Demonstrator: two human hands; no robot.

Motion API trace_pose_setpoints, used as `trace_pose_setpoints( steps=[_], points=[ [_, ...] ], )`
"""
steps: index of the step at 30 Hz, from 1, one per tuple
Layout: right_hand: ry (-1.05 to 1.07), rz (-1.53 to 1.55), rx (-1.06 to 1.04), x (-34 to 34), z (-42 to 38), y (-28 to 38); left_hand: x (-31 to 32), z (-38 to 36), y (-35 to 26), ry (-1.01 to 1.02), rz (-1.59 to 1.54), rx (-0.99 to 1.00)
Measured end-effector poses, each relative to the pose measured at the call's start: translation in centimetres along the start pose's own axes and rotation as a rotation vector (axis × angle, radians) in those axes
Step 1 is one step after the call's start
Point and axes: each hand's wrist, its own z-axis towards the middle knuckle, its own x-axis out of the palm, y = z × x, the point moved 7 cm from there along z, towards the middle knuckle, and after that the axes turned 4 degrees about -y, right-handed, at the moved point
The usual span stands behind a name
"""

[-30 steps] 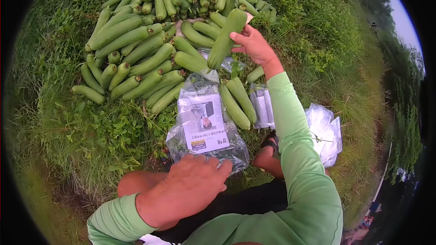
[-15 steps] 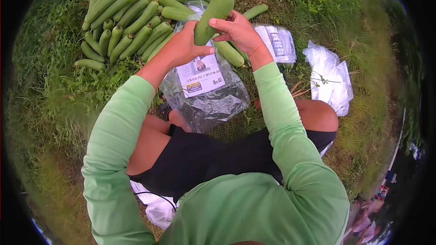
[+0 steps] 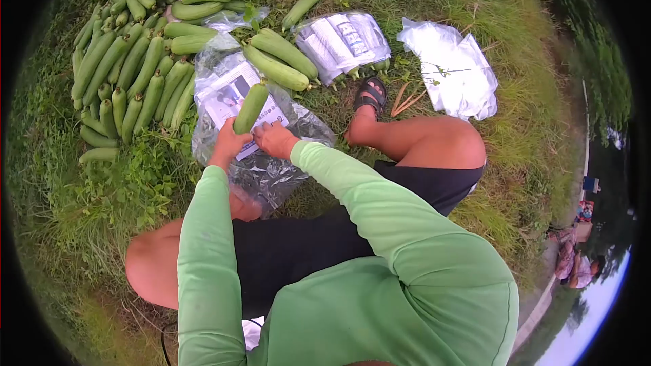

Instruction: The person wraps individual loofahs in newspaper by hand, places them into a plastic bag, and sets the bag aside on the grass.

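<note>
My left hand (image 3: pixel 229 144) is closed round the lower end of a green luffa gourd (image 3: pixel 251 108), which stands tilted up above a printed newspaper sheet (image 3: pixel 224 98). Close beside the gourd's lower end, my right hand (image 3: pixel 274 140) has its fingers curled in at the paper; what they pinch, if anything, is hidden. The newspaper lies on a clear plastic bag (image 3: pixel 271 179) spread over the grass before my legs. Two more luffa gourds (image 3: pixel 281 61) rest just beyond the paper.
A large pile of luffa gourds (image 3: pixel 135 71) covers the grass at the left. A single gourd (image 3: pixel 304 8) lies farther back. A newspaper-wrapped bundle of gourds (image 3: pixel 344 44) sits beyond my sandalled foot (image 3: pixel 370 98). White plastic bags (image 3: pixel 454 71) lie at the right.
Both hands and the gourd have come down from above the paper and closer to it. My right hand has shifted from the gourd's side to its lower end. The head view has turned right.
</note>
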Motion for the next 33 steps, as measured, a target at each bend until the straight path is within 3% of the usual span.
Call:
trace_pose_setpoints(
  steps=[4,5,9,15,21,24,27,30,33],
  points=[
    [0.240,0.001,-0.010,1.1,0.3,0.7,-1.8,-1.0,0.3,0.025,0.143,-0.024],
    [0.232,0.001,-0.030,0.7,0.3,0.6,-2.0,-1.0,0.3,0.019,0.138,-0.028],
    [-0.143,-0.073,-0.052,-1.4,0.1,-0.1,-1.3,0.6,3.2,0.021,0.005,-0.051],
    [0.119,0.023,-0.086,-0.3,1.2,-0.4,-1.4,1.2,2.3,0.016,0.015,-0.034],
    [0.017,0.155,-0.131,-3.7,1.8,-0.8,-1.3,2.0,2.2,0.065,0.139,0.021],
    [0.081,0.293,-0.100,-2.9,1.6,-1.6,-1.8,1.0,0.1,0.078,0.205,0.011],
    [0.134,0.261,-0.057,-2.9,0.8,-2.1,-1.7,0.9,-0.1,0.115,0.270,-0.039],
    [0.002,0.217,-0.081,-4.2,0.7,-2.5,-1.3,1.3,0.1,0.158,0.275,-0.052],
    [-0.010,0.203,-0.100,-5.3,1.0,-2.4,-0.9,2.0,-0.7,0.162,0.337,0.061]
  ],
)
